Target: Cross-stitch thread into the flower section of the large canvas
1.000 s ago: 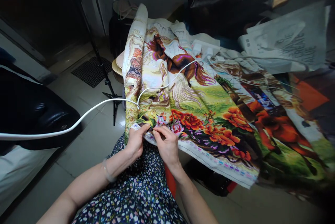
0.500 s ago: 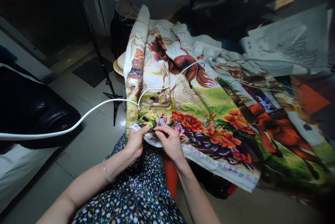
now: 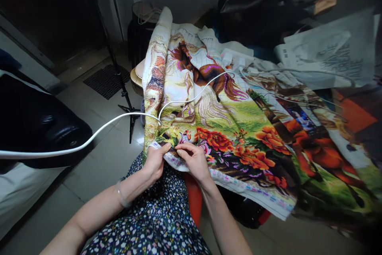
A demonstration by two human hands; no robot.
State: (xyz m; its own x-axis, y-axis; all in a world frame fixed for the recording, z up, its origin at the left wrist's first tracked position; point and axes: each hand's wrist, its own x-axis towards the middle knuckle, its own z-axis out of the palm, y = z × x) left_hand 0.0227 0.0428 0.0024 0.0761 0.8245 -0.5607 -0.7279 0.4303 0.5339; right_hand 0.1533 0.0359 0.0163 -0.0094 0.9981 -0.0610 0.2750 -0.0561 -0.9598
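A large cross-stitch cloth (image 3: 217, 115) with horses and orange flowers spreads out before me, its left side rolled up. My left hand (image 3: 155, 162) grips the cloth's lower edge, thumb on top and fingers underneath. Just to the right, my right hand (image 3: 193, 159) has thumb and forefinger pinched together at the cloth's surface. Whatever sits in that pinch is too small to make out. A white cable (image 3: 119, 116) crosses over the cloth, close above my hands.
A white power strip (image 3: 235, 59) lies on the cloth's far part. Paper bags (image 3: 328, 56) and a black bag (image 3: 253, 8) are behind. A tripod (image 3: 125, 96) stands left of the cloth, beyond a black leather seat (image 3: 44, 123). A floor mat (image 3: 104, 82) lies near the door.
My right hand stays at nearly the same spot, still pinched. The cloth edge between my hands lies a little flatter, showing more of its printed border. My left hand holds its place.
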